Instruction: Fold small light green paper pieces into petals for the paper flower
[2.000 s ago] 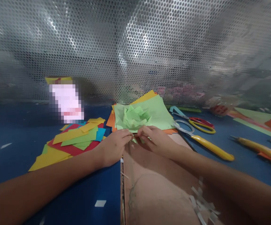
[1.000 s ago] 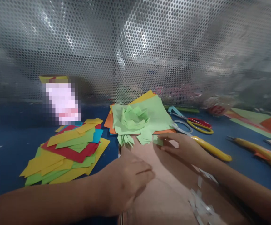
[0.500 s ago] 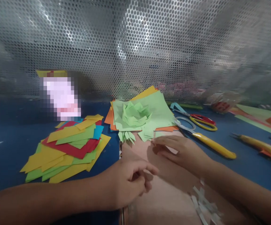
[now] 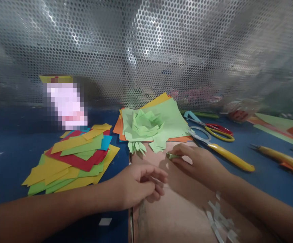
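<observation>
A green paper flower (image 4: 148, 127), its points standing up in a ring, sits on a light green sheet (image 4: 175, 125) that tops a stack with yellow and orange paper. Just in front of the flower, on the wearer's side, lie two green clusters: pointed folded pieces (image 4: 136, 147) to its front left and flatter folded pieces (image 4: 158, 145) to its front right.

The right hand (image 4: 198, 162), in front of the flower and to its right, pinches a small green slip (image 4: 173, 156) between thumb and fingers over a brown board (image 4: 161, 216). The left hand (image 4: 140, 187), farther in front of the flower, is half open with loosely curled fingers, holding nothing that can be seen.

Left of the flower, a pile of coloured strips (image 4: 77, 146) rests on the blue bench (image 4: 9, 148). To the flower's right are red-and-yellow scissors (image 4: 218, 128) and a yellow handle (image 4: 232, 158); white scraps (image 4: 219, 217) lie well in front.
</observation>
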Demonstrator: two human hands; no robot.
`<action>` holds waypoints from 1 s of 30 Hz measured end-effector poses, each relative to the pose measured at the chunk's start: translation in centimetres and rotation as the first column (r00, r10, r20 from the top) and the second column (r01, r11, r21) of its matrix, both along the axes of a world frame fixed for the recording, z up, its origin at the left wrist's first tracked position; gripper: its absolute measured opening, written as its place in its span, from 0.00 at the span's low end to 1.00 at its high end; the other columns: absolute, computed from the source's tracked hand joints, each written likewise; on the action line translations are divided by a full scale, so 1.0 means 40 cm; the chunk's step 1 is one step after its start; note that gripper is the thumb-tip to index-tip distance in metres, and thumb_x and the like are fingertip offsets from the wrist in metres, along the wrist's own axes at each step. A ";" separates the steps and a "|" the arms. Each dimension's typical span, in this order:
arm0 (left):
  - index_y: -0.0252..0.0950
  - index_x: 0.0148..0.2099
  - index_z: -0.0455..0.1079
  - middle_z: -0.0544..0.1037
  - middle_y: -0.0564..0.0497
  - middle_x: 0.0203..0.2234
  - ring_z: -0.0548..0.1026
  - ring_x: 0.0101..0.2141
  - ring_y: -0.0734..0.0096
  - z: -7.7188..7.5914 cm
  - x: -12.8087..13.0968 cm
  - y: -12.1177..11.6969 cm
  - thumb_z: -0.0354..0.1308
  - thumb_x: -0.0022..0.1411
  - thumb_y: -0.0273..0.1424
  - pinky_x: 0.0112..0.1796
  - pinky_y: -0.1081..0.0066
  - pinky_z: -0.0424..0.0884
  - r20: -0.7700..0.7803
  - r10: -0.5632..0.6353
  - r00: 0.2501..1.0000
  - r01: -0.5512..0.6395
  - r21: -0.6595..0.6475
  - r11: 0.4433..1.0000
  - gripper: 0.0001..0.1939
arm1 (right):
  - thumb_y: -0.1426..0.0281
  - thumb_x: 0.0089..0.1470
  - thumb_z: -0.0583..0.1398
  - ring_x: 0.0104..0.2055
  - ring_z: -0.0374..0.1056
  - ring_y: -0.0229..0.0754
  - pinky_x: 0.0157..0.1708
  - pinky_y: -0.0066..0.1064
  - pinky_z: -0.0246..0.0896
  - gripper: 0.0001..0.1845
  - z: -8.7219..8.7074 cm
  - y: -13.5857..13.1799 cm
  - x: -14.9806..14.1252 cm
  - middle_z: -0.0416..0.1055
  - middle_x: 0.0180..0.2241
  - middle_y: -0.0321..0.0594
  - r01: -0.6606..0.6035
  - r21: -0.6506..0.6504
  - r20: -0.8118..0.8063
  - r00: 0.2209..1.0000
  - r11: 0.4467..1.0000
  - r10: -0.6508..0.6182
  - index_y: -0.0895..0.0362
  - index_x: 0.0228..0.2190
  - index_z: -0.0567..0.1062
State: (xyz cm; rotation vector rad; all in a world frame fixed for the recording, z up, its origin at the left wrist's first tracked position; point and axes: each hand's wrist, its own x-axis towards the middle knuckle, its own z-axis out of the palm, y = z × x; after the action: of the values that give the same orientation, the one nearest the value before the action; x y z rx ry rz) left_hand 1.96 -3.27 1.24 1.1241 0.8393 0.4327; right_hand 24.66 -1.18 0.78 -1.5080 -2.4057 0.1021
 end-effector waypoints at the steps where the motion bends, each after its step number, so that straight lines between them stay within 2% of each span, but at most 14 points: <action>1: 0.29 0.43 0.69 0.74 0.48 0.35 0.74 0.28 0.80 0.003 0.000 0.004 0.46 0.51 0.11 0.29 0.79 0.68 0.010 0.020 1.000 -0.020 -0.023 1.000 0.20 | 0.69 0.54 0.56 0.34 0.72 0.43 0.32 0.32 0.64 0.05 -0.002 -0.004 -0.002 0.76 0.33 0.38 -0.026 -0.009 -0.017 1.000 1.000 0.026 0.54 0.34 0.71; 4: 0.31 0.49 0.66 0.74 0.45 0.41 0.75 0.31 0.77 0.007 -0.004 0.015 0.48 0.54 0.14 0.34 0.75 0.70 0.035 0.089 0.995 -0.085 -0.084 0.993 0.20 | 0.72 0.55 0.55 0.37 0.72 0.41 0.36 0.32 0.67 0.08 -0.006 -0.017 -0.013 0.76 0.36 0.37 -0.148 0.002 -0.124 0.981 0.989 0.147 0.52 0.38 0.71; 7: 0.32 0.51 0.65 0.74 0.44 0.42 0.76 0.35 0.74 0.002 -0.008 0.019 0.54 0.60 0.23 0.41 0.70 0.70 0.141 0.136 0.981 -0.120 -0.119 0.986 0.15 | 0.75 0.56 0.55 0.45 0.71 0.39 0.44 0.31 0.67 0.09 0.000 -0.035 -0.034 0.75 0.43 0.39 -0.342 0.130 -0.242 0.899 0.930 0.365 0.53 0.39 0.70; 8: 0.32 0.51 0.66 0.74 0.43 0.43 0.76 0.37 0.72 -0.002 -0.008 0.019 0.56 0.60 0.27 0.43 0.69 0.70 0.188 0.138 0.973 -0.117 -0.116 0.986 0.15 | 0.76 0.56 0.55 0.48 0.69 0.39 0.47 0.31 0.66 0.09 0.004 -0.040 -0.042 0.74 0.44 0.40 -0.419 0.179 -0.249 0.856 0.890 0.453 0.53 0.39 0.70; 10: 0.33 0.51 0.66 0.74 0.44 0.45 0.74 0.42 0.69 -0.011 -0.009 0.018 0.61 0.57 0.32 0.45 0.69 0.68 0.268 0.118 0.956 -0.096 -0.091 0.991 0.19 | 0.78 0.56 0.55 0.51 0.66 0.38 0.50 0.31 0.64 0.11 0.014 -0.050 -0.059 0.73 0.46 0.42 -0.494 0.222 -0.230 0.811 0.840 0.538 0.55 0.40 0.69; 13: 0.34 0.49 0.68 0.75 0.46 0.44 0.72 0.47 0.68 -0.023 -0.011 0.021 0.66 0.52 0.30 0.46 0.73 0.66 0.324 0.095 0.941 -0.088 -0.039 0.995 0.22 | 0.79 0.56 0.55 0.55 0.63 0.38 0.52 0.30 0.63 0.09 0.021 -0.054 -0.080 0.72 0.47 0.45 -0.570 0.248 -0.158 0.774 0.783 0.613 0.57 0.38 0.70; 16: 0.36 0.48 0.69 0.75 0.49 0.42 0.72 0.44 0.72 -0.029 -0.014 0.029 0.66 0.51 0.27 0.44 0.76 0.67 0.324 0.133 0.937 -0.146 0.016 0.989 0.20 | 0.79 0.56 0.55 0.57 0.60 0.39 0.54 0.34 0.60 0.09 0.017 -0.048 -0.090 0.71 0.48 0.46 -0.588 0.300 -0.145 0.750 0.751 0.645 0.57 0.38 0.69; 19: 0.38 0.46 0.70 0.74 0.50 0.40 0.73 0.40 0.70 -0.029 -0.015 0.036 0.67 0.49 0.26 0.37 0.74 0.71 0.313 0.162 0.936 -0.180 0.031 0.983 0.20 | 0.77 0.55 0.57 0.57 0.60 0.40 0.54 0.37 0.59 0.11 0.012 -0.041 -0.089 0.68 0.51 0.46 -0.529 0.344 -0.114 0.796 0.775 0.594 0.56 0.41 0.68; 21: 0.37 0.45 0.70 0.74 0.50 0.40 0.72 0.39 0.71 -0.028 -0.014 0.039 0.67 0.49 0.26 0.37 0.74 0.70 0.284 0.187 0.940 -0.207 0.040 0.978 0.20 | 0.75 0.54 0.57 0.54 0.63 0.42 0.52 0.38 0.60 0.09 0.012 -0.038 -0.087 0.68 0.51 0.45 -0.456 0.402 -0.103 0.839 0.794 0.534 0.55 0.39 0.69; 23: 0.36 0.44 0.70 0.74 0.50 0.39 0.72 0.38 0.74 -0.026 -0.011 0.038 0.66 0.48 0.25 0.38 0.76 0.69 0.250 0.221 0.943 -0.241 0.054 0.969 0.19 | 0.74 0.54 0.58 0.47 0.67 0.42 0.47 0.38 0.63 0.05 0.014 -0.038 -0.086 0.71 0.45 0.44 -0.382 0.471 -0.119 0.865 0.795 0.487 0.54 0.35 0.71; 26: 0.37 0.43 0.70 0.73 0.51 0.40 0.71 0.34 0.76 -0.027 -0.010 0.034 0.66 0.49 0.27 0.34 0.76 0.70 0.207 0.252 0.945 -0.271 0.072 0.960 0.18 | 0.74 0.52 0.59 0.34 0.68 0.39 0.34 0.31 0.65 0.04 0.015 -0.038 -0.087 0.71 0.32 0.40 -0.308 0.507 -0.176 0.878 0.805 0.446 0.54 0.31 0.73; 28: 0.37 0.43 0.70 0.73 0.51 0.40 0.70 0.32 0.77 -0.027 -0.011 0.031 0.67 0.49 0.30 0.30 0.77 0.69 0.195 0.266 0.944 -0.286 0.081 0.955 0.17 | 0.76 0.51 0.59 0.31 0.67 0.37 0.29 0.27 0.64 0.07 0.012 -0.038 -0.090 0.70 0.27 0.37 -0.332 0.457 -0.224 0.855 0.825 0.467 0.54 0.33 0.74; 30: 0.36 0.42 0.71 0.74 0.51 0.37 0.71 0.30 0.77 -0.027 -0.012 0.030 0.66 0.50 0.31 0.29 0.78 0.68 0.203 0.264 0.943 -0.285 0.081 0.955 0.16 | 0.78 0.52 0.59 0.31 0.67 0.37 0.30 0.27 0.64 0.10 0.008 -0.037 -0.092 0.71 0.26 0.37 -0.393 0.393 -0.260 0.820 0.831 0.510 0.54 0.36 0.73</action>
State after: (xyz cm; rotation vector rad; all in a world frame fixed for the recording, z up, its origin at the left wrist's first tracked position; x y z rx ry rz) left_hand 1.48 -2.08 0.15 1.0496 0.8136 0.8156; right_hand 20.99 -2.68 1.11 -0.6707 -2.2892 0.0700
